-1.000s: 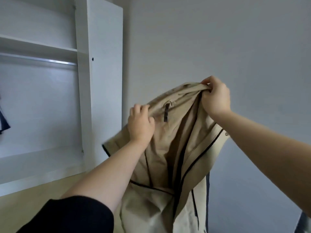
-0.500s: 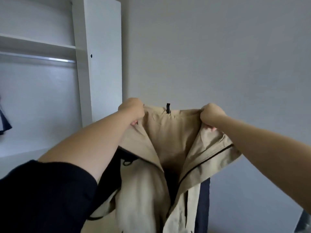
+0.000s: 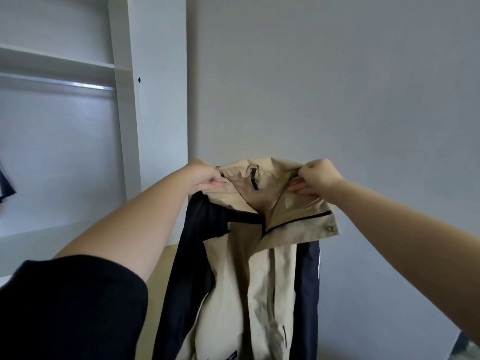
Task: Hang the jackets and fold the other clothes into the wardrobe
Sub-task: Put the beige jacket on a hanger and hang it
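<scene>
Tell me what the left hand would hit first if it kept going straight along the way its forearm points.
The left hand points up and away, already gripping the jacket collar. Past that, the grey wall seems next, though depth is unclear.

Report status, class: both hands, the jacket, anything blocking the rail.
Left hand and right hand pinch the collar of the beige jacket with navy sleeves, held up unhung. Silver wardrobe rail bare where visible; no hanger seen.
</scene>
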`<state>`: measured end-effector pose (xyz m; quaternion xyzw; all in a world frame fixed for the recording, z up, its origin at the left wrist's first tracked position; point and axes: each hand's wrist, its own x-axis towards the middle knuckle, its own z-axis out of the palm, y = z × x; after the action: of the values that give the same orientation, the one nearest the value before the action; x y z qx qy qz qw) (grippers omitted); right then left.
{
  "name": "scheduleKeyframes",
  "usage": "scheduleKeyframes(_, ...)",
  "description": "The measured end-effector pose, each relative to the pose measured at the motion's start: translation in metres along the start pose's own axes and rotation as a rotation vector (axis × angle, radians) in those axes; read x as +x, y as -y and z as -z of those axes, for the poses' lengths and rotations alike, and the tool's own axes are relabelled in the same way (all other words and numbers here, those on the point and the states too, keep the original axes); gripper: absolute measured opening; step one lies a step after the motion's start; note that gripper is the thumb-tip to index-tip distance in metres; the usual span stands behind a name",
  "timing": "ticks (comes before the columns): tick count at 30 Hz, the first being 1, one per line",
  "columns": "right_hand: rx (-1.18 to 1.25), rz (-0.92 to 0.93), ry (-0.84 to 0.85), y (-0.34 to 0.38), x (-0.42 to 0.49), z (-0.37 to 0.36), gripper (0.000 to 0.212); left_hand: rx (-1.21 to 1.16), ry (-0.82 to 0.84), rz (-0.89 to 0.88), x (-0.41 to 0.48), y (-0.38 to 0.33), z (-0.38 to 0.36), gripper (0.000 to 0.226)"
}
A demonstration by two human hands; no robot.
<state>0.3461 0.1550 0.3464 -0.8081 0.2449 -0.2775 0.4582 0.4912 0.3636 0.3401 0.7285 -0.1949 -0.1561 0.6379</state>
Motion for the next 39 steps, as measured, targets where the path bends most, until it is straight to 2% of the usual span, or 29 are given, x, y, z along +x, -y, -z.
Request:
scheduleKeyframes(2,-0.079,0.051,0.082,-0.002,-0.002,0.005,0.014,0.183,0.036,-0.047,0.001,0.005,-0.002,0.046)
scheduleKeyframes(4,-0.283,0.098,0.072,-0.005,-0.002,0.007,0.022,0.494,0.000,-0.144,0.002,0.010,-0.007,0.034)
scheduleKeyframes(7,-0.652,0.223,-0.078,-0.009,-0.007,0.001,0.021,0.810,-0.083,-0.302,0.001,0.013,-0.018,0.014)
scheduleKeyframes(10,-1.094,0.339,-0.194,-0.012,-0.013,-0.003,0.018,1.206,-0.248,-0.401,-0.002,0.009,-0.029,0.018)
scheduleKeyframes(12,-1.243,0.386,-0.271,-0.010,-0.013,0.001,0.025,1.346,-0.359,-0.509,0.003,0.005,-0.032,0.021)
scheduleKeyframes(14,-1.210,0.448,-0.387,-0.004,-0.005,0.015,0.018,1.227,-0.518,-0.636,0.012,0.001,-0.026,0.022)
scheduleKeyframes(16,-1.067,0.465,-0.476,0.000,0.008,0.033,0.011,0.948,-0.629,-0.730,0.021,0.002,-0.020,0.025)
scheduleKeyframes(17,-1.045,0.403,-0.437,0.000,0.011,0.039,0.015,0.859,-0.576,-0.669,0.023,0.002,-0.020,0.027)
scheduleKeyframes(18,-1.058,0.309,-0.322,0.000,0.010,0.042,0.021,0.848,-0.478,-0.571,0.023,0.003,-0.023,0.029)
scheduleKeyframes(20,-1.078,0.141,-0.036,-0.009,0.006,0.036,0.030,0.998,-0.324,-0.436,0.023,0.012,-0.034,0.027)
scheduleKeyframes(21,-1.050,0.099,0.022,-0.017,0.003,0.029,0.031,1.044,-0.314,-0.431,0.022,0.017,-0.039,0.024)
scheduleKeyframes(22,-0.994,0.114,0.003,-0.024,0.000,0.024,0.032,1.040,-0.332,-0.458,0.019,0.019,-0.041,0.023)
scheduleKeyframes(24,-0.781,0.247,-0.227,-0.024,-0.004,0.023,0.031,0.878,-0.463,-0.600,0.015,0.018,-0.043,0.022)
scheduleKeyframes(26,-0.422,0.442,-0.579,-0.011,-0.007,0.033,0.031,0.435,-0.639,-0.818,0.006,0.006,-0.043,0.017)
scheduleKeyframes(27,-0.232,0.520,-0.656,-0.002,-0.008,0.040,0.032,0.201,-0.700,-0.900,0.001,-0.003,-0.044,0.015)
scheduleKeyframes(28,-0.079,0.518,-0.602,0.004,-0.008,0.048,0.031,0.085,-0.715,-0.929,-0.001,-0.013,-0.046,0.015)
scheduleKeyframes(29,-0.036,0.443,-0.451,0.005,-0.008,0.052,0.032,0.119,-0.669,-0.928,-0.001,-0.021,-0.048,0.017)
scheduleKeyframes(31,-0.250,0.183,-0.121,-0.013,-0.008,0.047,0.037,0.478,-0.480,-0.866,0.003,-0.024,-0.057,0.021)
scheduleKeyframes(32,-0.365,0.115,-0.087,-0.029,-0.008,0.044,0.035,0.616,-0.390,-0.818,0.005,-0.022,-0.062,0.024)
scheduleKeyframes(33,-0.434,0.106,-0.136,-0.040,-0.008,0.040,0.031,0.662,-0.335,-0.790,0.007,-0.019,-0.066,0.029)
scheduleKeyframes(35,-0.383,0.152,-0.264,-0.053,-0.013,0.033,0.026,0.612,-0.312,-0.784,0.011,-0.015,-0.071,0.037)
scheduleKeyframes(39,-0.222,0.231,-0.317,-0.050,-0.014,0.029,0.021,0.606,-0.212,-0.720,0.012,-0.020,-0.076,0.029)
